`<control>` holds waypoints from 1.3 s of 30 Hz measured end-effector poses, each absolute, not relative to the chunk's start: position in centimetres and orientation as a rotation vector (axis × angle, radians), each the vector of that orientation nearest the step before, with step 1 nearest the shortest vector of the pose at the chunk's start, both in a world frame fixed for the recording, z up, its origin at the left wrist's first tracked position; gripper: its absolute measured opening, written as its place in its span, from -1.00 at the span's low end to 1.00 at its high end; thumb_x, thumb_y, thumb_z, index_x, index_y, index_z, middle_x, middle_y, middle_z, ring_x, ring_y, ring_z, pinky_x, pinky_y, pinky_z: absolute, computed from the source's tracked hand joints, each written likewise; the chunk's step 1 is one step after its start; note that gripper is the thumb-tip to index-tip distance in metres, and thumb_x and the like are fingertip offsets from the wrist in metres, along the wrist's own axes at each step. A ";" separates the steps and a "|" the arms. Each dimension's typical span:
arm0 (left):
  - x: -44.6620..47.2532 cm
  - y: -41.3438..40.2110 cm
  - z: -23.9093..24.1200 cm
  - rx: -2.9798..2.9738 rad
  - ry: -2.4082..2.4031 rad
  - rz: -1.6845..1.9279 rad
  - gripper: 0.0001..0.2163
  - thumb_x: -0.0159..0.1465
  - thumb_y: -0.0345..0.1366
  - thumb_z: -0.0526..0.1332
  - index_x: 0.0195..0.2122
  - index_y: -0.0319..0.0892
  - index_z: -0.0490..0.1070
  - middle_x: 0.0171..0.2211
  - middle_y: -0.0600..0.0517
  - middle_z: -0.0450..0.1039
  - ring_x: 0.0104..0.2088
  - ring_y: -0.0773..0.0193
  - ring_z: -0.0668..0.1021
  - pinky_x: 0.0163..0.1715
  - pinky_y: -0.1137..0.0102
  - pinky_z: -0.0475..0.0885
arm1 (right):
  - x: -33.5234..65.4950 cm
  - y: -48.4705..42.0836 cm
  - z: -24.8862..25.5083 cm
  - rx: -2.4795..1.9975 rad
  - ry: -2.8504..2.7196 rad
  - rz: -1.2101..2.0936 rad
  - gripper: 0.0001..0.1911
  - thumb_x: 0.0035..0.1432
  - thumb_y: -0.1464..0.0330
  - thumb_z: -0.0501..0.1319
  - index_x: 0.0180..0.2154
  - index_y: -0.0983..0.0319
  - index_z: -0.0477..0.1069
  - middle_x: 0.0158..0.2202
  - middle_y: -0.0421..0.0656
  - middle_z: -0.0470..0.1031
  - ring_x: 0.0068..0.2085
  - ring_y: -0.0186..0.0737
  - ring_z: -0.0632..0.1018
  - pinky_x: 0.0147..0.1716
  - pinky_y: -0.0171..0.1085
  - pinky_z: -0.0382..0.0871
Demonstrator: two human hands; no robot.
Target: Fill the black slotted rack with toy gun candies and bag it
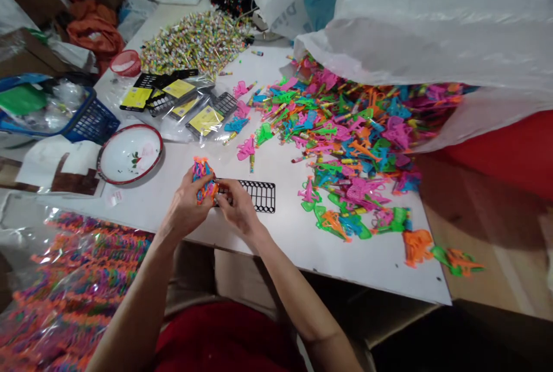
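My left hand point(186, 211) is closed round a bundle of small plastic pieces point(203, 179) in orange, blue and pink, held above the front edge of the white table. Close beside it, my right hand point(237, 208) has its fingers curled in at the left end of a black slotted plastic rack point(261, 196). That end of the rack is hidden by the fingers, and both hands nearly meet there. Row upon row of slots and round holes show in the rack's bare right part. Whether a small piece is also pinched in the right fingertips cannot be made out.
A large heap of coloured plastic toys point(345, 130) spills from a white sack point(410, 44) on the right. Behind lies a pile of small printed tubes point(194, 41). Yellow-labelled black packs point(205, 121), a red-rimmed enamel bowl point(159, 144) and a blue basket point(93, 118) are leftward. Bagged strips point(95, 280) lie lower left.
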State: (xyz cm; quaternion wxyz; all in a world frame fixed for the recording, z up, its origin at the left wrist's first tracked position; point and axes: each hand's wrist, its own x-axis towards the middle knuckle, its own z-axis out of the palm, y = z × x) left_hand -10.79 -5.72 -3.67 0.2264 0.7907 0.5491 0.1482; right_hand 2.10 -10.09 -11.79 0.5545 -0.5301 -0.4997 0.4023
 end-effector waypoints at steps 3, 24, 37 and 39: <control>-10.9 -5.7 -3.5 2.187 1.500 0.409 -0.55 0.14 -0.27 0.13 0.07 -0.14 0.46 0.17 -0.13 0.29 0.16 0.01 0.41 0.13 0.19 0.37 | 0.5 -9.7 -13.2 -1.145 -1.014 1.066 -0.75 0.22 0.29 0.12 -0.08 0.19 0.36 -0.20 -0.13 0.49 -0.29 -0.30 0.54 -0.28 -0.32 0.47; -10.6 -5.9 -3.8 2.118 1.495 0.421 -0.58 0.19 -0.20 0.07 0.03 -0.16 0.49 0.10 -0.14 0.33 0.08 0.03 0.46 0.12 0.17 0.37 | 10.5 -5.3 -10.3 -2.044 -1.406 0.532 -0.78 0.20 0.26 0.21 -0.17 0.27 0.41 -0.14 0.02 0.46 -0.10 -0.08 0.48 -0.09 -0.14 0.38; -10.9 -6.0 -3.6 2.145 1.530 0.360 -0.59 0.19 -0.22 0.07 0.03 -0.12 0.49 0.05 -0.12 0.36 0.05 0.03 0.47 0.10 0.15 0.39 | 6.3 -8.3 -12.1 -1.366 -1.276 1.076 -0.82 0.11 0.36 0.14 -0.20 0.22 0.38 -0.47 -0.29 0.44 -0.47 -0.34 0.44 -0.47 -0.38 0.30; -10.9 -5.9 -3.6 2.161 1.515 0.362 -0.59 0.20 -0.22 0.06 0.03 -0.13 0.49 0.06 -0.12 0.36 0.06 0.02 0.47 0.11 0.14 0.38 | 5.6 -8.2 -12.9 -1.371 -1.261 1.098 -0.80 0.05 0.45 0.13 -0.23 0.23 0.39 -0.48 -0.29 0.44 -0.47 -0.33 0.45 -0.45 -0.37 0.33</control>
